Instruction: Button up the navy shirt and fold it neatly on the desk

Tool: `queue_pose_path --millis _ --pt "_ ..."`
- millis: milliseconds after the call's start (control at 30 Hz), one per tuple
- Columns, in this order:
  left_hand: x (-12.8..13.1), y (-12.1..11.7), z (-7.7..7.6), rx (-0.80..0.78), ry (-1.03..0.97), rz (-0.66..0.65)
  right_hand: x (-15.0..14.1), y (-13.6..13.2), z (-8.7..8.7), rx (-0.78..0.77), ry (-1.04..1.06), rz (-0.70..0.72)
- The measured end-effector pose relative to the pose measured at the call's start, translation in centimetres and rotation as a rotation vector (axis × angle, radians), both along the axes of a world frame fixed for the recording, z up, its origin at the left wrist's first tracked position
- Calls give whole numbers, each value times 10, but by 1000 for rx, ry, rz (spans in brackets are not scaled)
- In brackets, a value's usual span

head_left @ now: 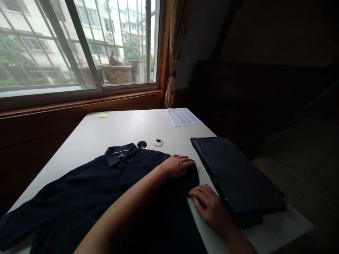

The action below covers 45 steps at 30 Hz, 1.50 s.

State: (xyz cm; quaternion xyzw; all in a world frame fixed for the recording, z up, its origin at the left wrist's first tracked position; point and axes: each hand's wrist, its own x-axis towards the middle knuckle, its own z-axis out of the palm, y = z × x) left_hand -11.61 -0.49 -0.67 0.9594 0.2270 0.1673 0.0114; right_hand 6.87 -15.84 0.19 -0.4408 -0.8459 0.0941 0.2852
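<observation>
A dark navy, long-sleeved, button-front shirt [97, 187] is lying spread on a smooth white tabletop [124, 125], its pointed collar [121, 155] facing away from the person and one long sleeve [29, 211] stretching out toward the lower left. The person's bare left forearm is reaching diagonally across the front of the shirt, and the left hand [177, 165] is resting palm down on its right shoulder area, fingers loosely extended together and pressing on the cloth rather than gripping it. The right hand [208, 204] is hovering low at the shirt's right edge, nearer the person, fingers bent and fingertips meeting the fabric; whether they are pinching it, I cannot tell.

Just beside the right hand, a flat, dark, rectangular stack [238, 176] is lying on the table; the light is poor there, but it seems to be folded cloth, with a black ribbed edge [249, 221] showing beneath. Beyond the collar, a round hole [142, 144] and a white ring-shaped cap [158, 142] are sitting close together. Farther back, a small yellow paper note [103, 115] is lying at the left and white printed sheets [184, 117] at the right. Behind, a wide sliding window [82, 40] is letting in daylight.
</observation>
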Motion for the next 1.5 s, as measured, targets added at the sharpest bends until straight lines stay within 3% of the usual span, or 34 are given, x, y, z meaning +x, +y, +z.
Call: queue_pose_path --millis 300,533,900,1000,1200,1500 --pt "2 0 4 21 48 14 -1 0 4 -8 24 -3" --pt "-2 3 8 69 96 -84 2 2 0 -49 76 -35" --pt "-1 14 8 72 102 -145 7 27 -14 -210 280 -329" --pt "-2 16 6 62 100 -142 11 38 -22 -207 230 -357" --pt "-3 18 1 47 89 -132 10 40 -31 16 -88 -275" --pt "-4 19 -2 49 71 -133 8 17 -17 20 -224 -221"
